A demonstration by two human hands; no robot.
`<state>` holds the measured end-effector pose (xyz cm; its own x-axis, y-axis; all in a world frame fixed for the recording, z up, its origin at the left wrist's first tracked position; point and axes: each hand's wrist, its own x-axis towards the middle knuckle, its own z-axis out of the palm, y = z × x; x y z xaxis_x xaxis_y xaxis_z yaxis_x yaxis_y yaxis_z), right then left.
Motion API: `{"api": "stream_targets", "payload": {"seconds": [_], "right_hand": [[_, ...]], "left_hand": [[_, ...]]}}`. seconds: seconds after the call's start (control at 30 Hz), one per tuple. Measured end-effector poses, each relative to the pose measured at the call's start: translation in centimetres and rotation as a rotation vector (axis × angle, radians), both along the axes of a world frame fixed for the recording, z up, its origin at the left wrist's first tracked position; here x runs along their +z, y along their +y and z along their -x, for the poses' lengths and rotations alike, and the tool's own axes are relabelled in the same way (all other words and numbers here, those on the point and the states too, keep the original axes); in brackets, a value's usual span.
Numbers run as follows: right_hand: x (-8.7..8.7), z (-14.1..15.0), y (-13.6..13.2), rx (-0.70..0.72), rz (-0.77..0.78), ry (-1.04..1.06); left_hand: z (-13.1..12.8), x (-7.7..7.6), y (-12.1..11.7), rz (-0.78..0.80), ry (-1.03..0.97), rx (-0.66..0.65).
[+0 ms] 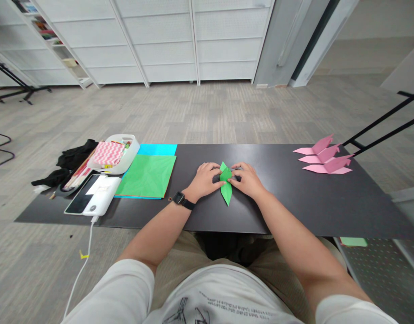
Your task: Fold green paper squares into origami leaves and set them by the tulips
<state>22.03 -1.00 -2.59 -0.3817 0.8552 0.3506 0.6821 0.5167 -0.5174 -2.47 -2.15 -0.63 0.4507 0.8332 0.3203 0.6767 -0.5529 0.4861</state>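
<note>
A folded green origami paper lies on the dark table in front of me, one point toward me and one away. My left hand pinches its left edge between thumb and fingers. From the other side, my right hand has its thumb and fingertips on the right edge. Both hands are curled, with the fingertips close together over the paper's middle, so part of the folds is hidden. A black watch is on my left wrist.
Several pink folded paper birds stand at the table's right. On the left are green and blue paper sheets, a white basket, a phone with a white power bank and cable, pencils and black cloth.
</note>
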Motion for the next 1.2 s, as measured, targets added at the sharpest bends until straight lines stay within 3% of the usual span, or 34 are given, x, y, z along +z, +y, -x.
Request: {"api": "stream_targets", "payload": {"seconds": [0.27, 0.5, 0.83, 1.2], "right_hand": [[1.3, 0.3, -0.4, 0.062, -0.043, 0.121], [3.4, 0.2, -1.0, 0.028, -0.217, 0.318], [2.9, 0.1, -1.1, 0.008, -0.442, 0.296], [3.4, 0.4, -1.5, -0.041, -0.252, 0.342]], "left_hand": [[-0.3, 1.2, 0.1, 0.02, -0.11, 0.018], [-0.4, 1.2, 0.2, 0.022, -0.122, 0.001], [-0.6, 1.5, 0.0, 0.034, -0.118, -0.058], [-0.6, 1.8, -0.1, 0.06, -0.108, -0.083]]}}
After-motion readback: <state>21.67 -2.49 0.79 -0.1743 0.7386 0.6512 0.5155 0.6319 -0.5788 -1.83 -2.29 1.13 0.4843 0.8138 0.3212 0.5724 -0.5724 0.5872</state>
